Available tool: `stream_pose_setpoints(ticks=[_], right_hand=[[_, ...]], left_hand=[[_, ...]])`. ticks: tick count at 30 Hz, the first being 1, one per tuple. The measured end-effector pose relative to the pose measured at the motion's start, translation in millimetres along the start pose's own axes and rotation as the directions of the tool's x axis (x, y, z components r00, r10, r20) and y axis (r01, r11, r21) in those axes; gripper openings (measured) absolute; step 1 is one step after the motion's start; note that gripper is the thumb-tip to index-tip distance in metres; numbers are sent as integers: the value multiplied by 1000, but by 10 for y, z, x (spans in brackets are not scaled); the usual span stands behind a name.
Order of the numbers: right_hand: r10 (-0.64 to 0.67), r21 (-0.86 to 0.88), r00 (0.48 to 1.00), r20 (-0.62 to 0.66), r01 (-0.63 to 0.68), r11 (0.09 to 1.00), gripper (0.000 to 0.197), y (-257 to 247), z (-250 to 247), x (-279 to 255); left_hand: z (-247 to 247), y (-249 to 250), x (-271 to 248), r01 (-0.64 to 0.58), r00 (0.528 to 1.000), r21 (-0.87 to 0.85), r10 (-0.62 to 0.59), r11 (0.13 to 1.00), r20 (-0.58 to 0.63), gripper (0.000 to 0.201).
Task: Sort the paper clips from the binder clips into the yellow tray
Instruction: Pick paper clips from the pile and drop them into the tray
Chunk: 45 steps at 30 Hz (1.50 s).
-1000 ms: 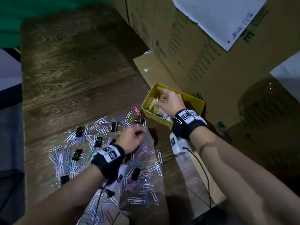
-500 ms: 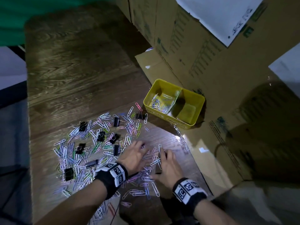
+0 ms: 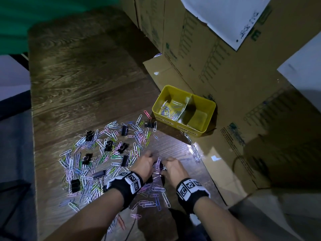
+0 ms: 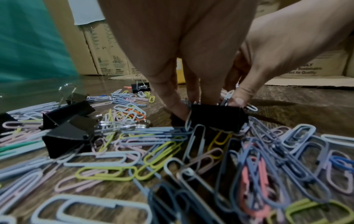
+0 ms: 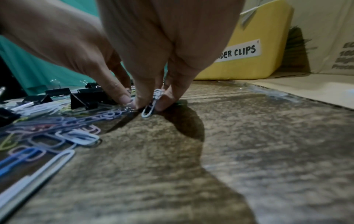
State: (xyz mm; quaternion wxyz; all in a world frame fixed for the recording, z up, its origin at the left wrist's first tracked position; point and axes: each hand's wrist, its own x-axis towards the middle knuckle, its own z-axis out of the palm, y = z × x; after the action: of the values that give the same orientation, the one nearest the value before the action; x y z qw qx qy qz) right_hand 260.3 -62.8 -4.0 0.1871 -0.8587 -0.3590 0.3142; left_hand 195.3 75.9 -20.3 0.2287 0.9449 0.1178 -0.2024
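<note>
**Both hands down in the clip pile**

The left hand (image 3: 145, 164) and the right hand (image 3: 174, 168) met at the near right edge of the scattered pile on the wooden worktop (image 3: 83, 80), fingers pointing down into the clips. In the right wrist view the right hand's fingertips (image 5: 164, 103) pinched a pale paper clip (image 5: 151, 106) standing on end against the wood. In the left wrist view the left hand's curled fingers (image 4: 178, 109) touched a black binder clip (image 4: 217, 117) from behind; whether they actually gripped it could not be told.

Coloured paper clips (image 3: 90, 171) lay spread across the worktop, mixed with several black binder clips (image 3: 124, 130). The yellow tray (image 3: 211, 108) stood well apart to the right and beyond the hands, against the cardboard boxes (image 3: 225, 66). Its left compartment held a small heap of paper clips; the right one, labelled for binder clips, showed only its yellow floor.
</note>
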Motion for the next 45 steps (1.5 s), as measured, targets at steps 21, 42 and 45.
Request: stream_pose_setpoints(ticks=[21, 42, 45], right_hand=[[97, 120, 978, 183, -120, 985, 10, 111, -171, 22], [219, 800, 942, -255, 78, 595, 12, -256, -1425, 226], [248, 708, 921, -302, 43, 705, 14, -208, -1661, 493]], left_hand=[[-278, -247, -30, 50, 993, -300, -15, 953, 119, 11], [-1562, 354, 1304, -14, 922, -836, -316, 549, -223, 16], [-1583, 289, 1348, 58, 974, -736, -201, 675, -108, 15]])
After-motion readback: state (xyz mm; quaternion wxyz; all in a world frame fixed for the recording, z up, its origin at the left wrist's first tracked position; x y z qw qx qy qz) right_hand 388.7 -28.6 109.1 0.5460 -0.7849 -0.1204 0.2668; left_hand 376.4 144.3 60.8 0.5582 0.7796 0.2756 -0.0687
